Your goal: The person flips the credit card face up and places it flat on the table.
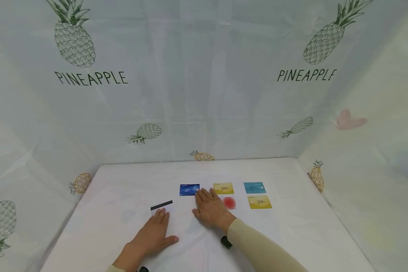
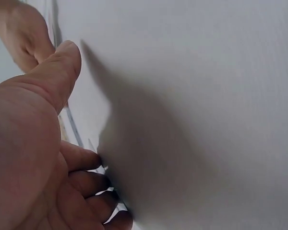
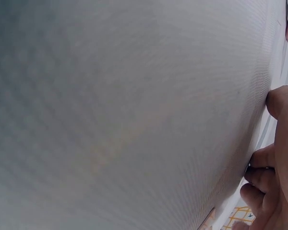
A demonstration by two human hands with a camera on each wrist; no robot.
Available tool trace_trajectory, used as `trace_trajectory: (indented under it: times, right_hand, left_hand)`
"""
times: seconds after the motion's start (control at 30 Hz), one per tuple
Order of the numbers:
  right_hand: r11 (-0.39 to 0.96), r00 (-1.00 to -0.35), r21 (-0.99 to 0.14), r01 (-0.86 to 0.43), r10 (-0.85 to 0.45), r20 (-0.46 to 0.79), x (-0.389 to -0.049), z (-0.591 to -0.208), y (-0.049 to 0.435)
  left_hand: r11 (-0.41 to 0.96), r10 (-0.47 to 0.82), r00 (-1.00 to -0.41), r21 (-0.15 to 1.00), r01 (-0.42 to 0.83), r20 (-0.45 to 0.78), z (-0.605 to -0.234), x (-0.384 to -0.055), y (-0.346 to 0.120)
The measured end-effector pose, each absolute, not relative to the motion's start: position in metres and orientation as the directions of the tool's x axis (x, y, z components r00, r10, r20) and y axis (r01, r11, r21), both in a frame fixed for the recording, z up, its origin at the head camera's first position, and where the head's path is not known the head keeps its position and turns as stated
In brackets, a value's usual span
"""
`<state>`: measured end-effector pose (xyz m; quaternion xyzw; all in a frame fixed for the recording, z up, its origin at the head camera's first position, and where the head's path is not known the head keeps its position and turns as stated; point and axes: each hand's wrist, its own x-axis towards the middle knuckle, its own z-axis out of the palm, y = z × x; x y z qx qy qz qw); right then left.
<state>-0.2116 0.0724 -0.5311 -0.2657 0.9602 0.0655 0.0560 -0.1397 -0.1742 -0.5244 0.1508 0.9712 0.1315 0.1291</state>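
Observation:
The fingertips of my left hand (image 1: 153, 234) rest on a white card with a black stripe (image 1: 161, 205), the thumb spread to the side. In the left wrist view the fingers (image 2: 89, 184) reach down to the white surface. My right hand (image 1: 210, 208) lies palm down, its fingertips at the lower right corner of a blue card (image 1: 187, 190). Just beyond its fingers is a yellow card (image 1: 224, 188). A red round spot (image 1: 229, 203) shows beside the hand. Whatever may lie under the right palm is hidden.
To the right lie a teal card (image 1: 254, 187) and a second yellow card (image 1: 260, 202) in front of it. A white cloth covers the table (image 1: 309, 226). Pineapple-printed curtains (image 1: 204, 94) stand behind and on both sides.

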Motion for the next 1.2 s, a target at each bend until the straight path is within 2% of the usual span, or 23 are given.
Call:
trace_trajectory:
  times: [0.63, 1.0, 1.2]
  right_hand:
    - [0.853, -0.862, 0.124, -0.507, -0.497, -0.101, -0.207, -0.528, 0.072]
    - [0.822, -0.835, 0.168, -0.545, -0.551, -0.012, -0.194, -0.524, 0.078]
    - [0.807, -0.807, 0.126, -0.577, -0.587, 0.066, -0.185, -0.525, 0.085]
  left_hand:
    - [0.907, 0.364, -0.910, 0.297, 0.298, -0.197, -0.522, -0.134, -0.164]
    - [0.858, 0.481, -0.859, 0.293, 0.421, -0.174, -0.518, -0.128, -0.131]
    - [0.840, 0.525, -0.828, 0.278, 0.466, -0.199, -0.516, -0.126, -0.115]
